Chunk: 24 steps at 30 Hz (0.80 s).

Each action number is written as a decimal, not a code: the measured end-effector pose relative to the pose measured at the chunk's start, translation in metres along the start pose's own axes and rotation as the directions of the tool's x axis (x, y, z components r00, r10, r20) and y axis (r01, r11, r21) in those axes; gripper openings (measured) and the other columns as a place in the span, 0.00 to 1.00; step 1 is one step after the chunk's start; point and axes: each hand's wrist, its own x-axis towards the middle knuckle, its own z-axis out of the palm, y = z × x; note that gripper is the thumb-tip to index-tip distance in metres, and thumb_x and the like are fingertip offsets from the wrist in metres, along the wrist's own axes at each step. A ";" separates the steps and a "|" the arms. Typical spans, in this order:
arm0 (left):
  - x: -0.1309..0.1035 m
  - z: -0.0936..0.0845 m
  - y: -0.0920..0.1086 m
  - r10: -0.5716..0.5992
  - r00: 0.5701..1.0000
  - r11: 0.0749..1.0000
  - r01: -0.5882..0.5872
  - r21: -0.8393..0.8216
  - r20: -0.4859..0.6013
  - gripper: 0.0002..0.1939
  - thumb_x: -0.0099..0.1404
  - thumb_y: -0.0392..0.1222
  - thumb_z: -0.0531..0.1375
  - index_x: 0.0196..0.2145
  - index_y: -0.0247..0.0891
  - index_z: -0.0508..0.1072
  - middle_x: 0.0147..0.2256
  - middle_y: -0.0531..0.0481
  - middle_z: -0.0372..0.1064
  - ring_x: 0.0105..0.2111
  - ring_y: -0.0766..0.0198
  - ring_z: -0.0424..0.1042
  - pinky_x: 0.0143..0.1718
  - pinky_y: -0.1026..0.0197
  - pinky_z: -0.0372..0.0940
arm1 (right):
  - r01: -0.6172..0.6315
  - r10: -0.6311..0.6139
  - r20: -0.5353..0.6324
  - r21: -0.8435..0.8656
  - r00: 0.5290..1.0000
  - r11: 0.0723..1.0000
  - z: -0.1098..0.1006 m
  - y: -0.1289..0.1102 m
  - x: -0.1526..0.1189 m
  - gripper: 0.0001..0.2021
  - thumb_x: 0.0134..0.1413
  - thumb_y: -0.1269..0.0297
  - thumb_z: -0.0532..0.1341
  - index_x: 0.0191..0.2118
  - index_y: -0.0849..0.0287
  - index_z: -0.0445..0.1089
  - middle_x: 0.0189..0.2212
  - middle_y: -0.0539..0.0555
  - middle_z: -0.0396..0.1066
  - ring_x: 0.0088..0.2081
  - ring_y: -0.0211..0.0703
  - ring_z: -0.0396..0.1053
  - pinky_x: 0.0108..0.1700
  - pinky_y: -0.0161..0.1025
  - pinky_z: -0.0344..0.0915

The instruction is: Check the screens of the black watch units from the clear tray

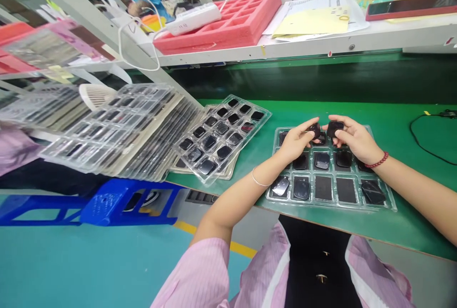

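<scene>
My left hand pinches a small dark glossy piece over the far row of a clear plastic tray. Close by on the right, my right hand is closed on a black rounded-square piece, held up by its edges. The two held pieces are a short gap apart. Below them, several similar dark pieces lie in the tray's compartments, such as a shiny rounded-square piece in the near row. Two near-row compartments show only a flat dark bottom. My hands and forearms hide parts of the tray.
To the left, another clear tray of dark pieces rests tilted on more trays. Beyond it leans a large stack of trays. A shelf above the green table carries a red foam tray and papers. A black cable lies at right.
</scene>
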 end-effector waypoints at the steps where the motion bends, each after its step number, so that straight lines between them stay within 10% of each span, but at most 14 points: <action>1: 0.000 0.000 -0.001 0.003 1.000 1.000 -0.003 0.001 0.009 0.30 0.67 0.49 0.59 0.64 0.38 0.62 0.53 0.40 0.68 0.38 0.62 0.76 0.31 0.66 0.66 | -0.001 0.001 0.013 0.024 1.000 1.000 -0.001 0.001 0.001 0.27 0.55 0.62 0.63 0.61 0.56 0.63 0.52 0.58 0.71 0.31 0.37 0.70 0.31 0.36 0.71; 16: -0.001 0.000 -0.004 -0.053 0.999 0.998 0.053 -0.022 0.001 0.37 0.59 0.51 0.67 0.61 0.35 0.60 0.48 0.40 0.68 0.26 0.71 0.70 0.27 0.66 0.65 | 0.070 -0.049 0.116 -0.180 0.992 0.981 0.000 0.006 -0.001 0.23 0.52 0.56 0.68 0.52 0.60 0.70 0.49 0.60 0.70 0.29 0.36 0.67 0.29 0.36 0.68; 24: 0.002 0.000 -0.006 -0.025 0.999 0.999 0.026 0.029 -0.045 0.24 0.67 0.42 0.57 0.59 0.34 0.65 0.48 0.41 0.71 0.36 0.64 0.73 0.29 0.68 0.66 | -0.054 0.055 0.065 -0.020 0.996 0.998 -0.001 0.003 0.002 0.25 0.56 0.54 0.64 0.57 0.57 0.67 0.45 0.57 0.73 0.39 0.46 0.76 0.41 0.42 0.76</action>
